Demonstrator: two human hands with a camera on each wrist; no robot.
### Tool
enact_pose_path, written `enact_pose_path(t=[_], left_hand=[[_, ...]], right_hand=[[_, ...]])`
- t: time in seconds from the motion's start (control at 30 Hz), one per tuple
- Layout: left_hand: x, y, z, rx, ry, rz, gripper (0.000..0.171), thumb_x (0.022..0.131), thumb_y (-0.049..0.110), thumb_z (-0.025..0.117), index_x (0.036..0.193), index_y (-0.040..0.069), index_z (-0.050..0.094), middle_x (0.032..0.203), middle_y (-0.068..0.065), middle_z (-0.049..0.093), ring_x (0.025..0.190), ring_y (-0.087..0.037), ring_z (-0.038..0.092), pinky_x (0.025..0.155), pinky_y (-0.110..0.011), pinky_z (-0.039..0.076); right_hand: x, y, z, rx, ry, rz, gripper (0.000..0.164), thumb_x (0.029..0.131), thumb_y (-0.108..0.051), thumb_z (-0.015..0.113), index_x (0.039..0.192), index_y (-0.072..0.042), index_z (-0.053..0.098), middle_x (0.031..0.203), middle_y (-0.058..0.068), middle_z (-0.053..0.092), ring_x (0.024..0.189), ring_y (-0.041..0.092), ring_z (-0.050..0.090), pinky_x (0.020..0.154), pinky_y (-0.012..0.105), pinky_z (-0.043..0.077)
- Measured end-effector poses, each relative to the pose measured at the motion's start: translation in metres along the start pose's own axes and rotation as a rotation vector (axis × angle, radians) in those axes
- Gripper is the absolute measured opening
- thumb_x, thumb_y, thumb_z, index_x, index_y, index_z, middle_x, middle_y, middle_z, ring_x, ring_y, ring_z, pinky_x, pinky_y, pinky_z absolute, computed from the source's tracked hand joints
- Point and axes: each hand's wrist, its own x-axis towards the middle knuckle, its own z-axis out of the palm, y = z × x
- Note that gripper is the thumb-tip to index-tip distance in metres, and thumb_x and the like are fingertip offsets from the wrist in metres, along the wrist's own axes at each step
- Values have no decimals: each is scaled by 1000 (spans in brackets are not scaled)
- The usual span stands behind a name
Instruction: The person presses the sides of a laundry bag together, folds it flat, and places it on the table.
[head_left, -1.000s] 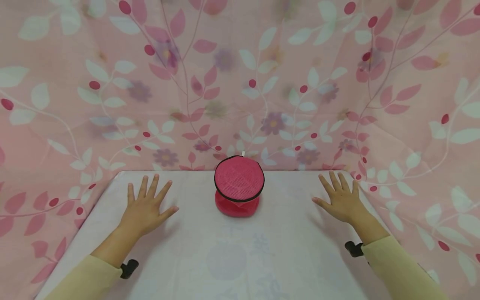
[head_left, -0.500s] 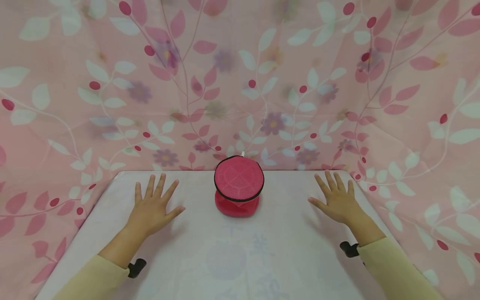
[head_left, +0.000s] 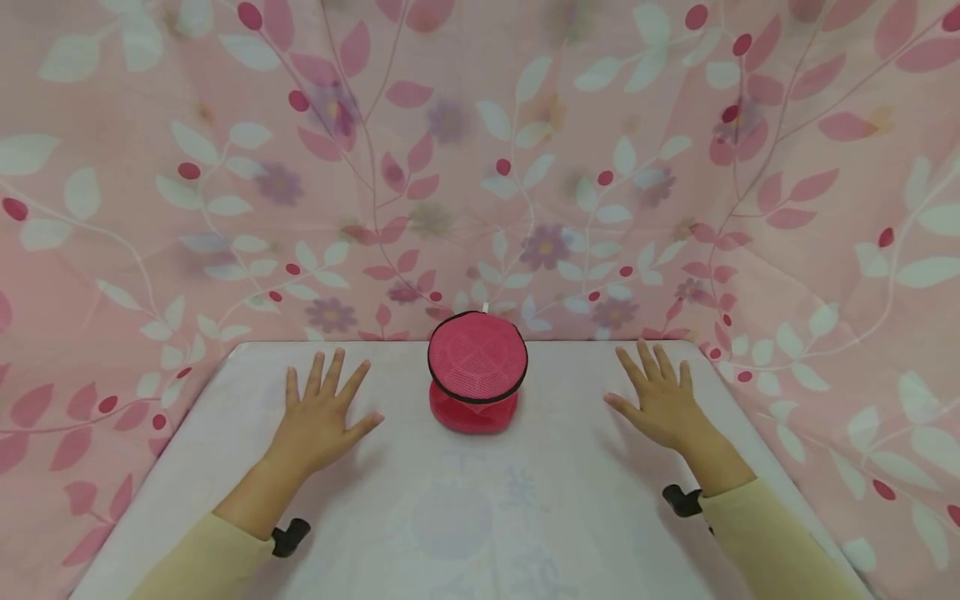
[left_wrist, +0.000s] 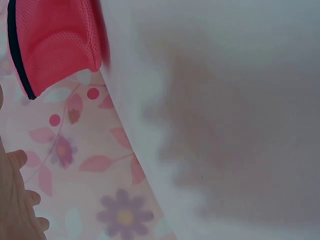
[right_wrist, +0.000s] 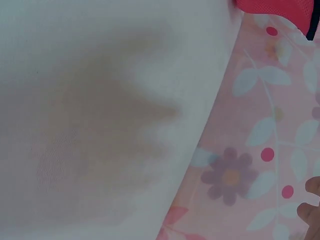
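Note:
A pinkish-red mesh bag (head_left: 477, 356) with a black-trimmed round top and a small white tag stands near the back of the white table. Its shiny red lower part (head_left: 474, 415) shows under the mesh top. To its left, my left hand (head_left: 318, 421) hovers above the table with fingers spread, holding nothing. My right hand (head_left: 663, 406) is likewise spread over the table to the bag's right. In the left wrist view the bag's mesh side (left_wrist: 62, 40) appears at upper left, and the left hand's fingertips (left_wrist: 32, 197) at the edge.
A white cloth with faint printed marks covers the table (head_left: 450, 517). Behind and at both sides hangs a pink floral curtain (head_left: 465, 167). Each wrist carries a small black device, such as the left one (head_left: 291, 537).
Both hands have moved inward toward the bag, the left one rightward and the right one leftward. Fingers stay spread. The bag has not moved.

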Motion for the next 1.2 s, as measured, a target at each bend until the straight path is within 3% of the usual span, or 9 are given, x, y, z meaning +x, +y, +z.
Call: enact_pose_path(t=[0.2,0.47,0.87,1.2], left_hand=[[2,9,0,-36,34,19,84,94,70,47,160,22,26,165,-23,12,151,-45,0,112,-71,-4],[7,14,8,-81,68,22,84,94,68,50,160,22,26,165,-22,12,151,-44,0,114,-69,-3],[19,28,14,-190,128,21,82,94,65,51,160,22,25,165,-21,13,151,-42,2,114,-68,1],[32,43,17,-250,177,50,80,95,59,55,158,18,28,164,-20,14,150,-44,9,115,-67,5]], right_hand=[[4,-10,2,34,38,-17,82,98,-60,48,161,-16,19,166,22,4,151,45,-2,110,74,-6],[8,-21,11,82,72,-42,79,99,-56,49,161,-16,20,165,22,6,151,45,0,111,73,-2],[17,-38,20,193,204,-126,74,100,-45,57,157,-8,29,161,28,18,147,50,12,113,70,13],[26,-58,26,305,306,-174,68,99,-39,61,154,-7,36,159,23,28,145,47,21,113,67,19]])
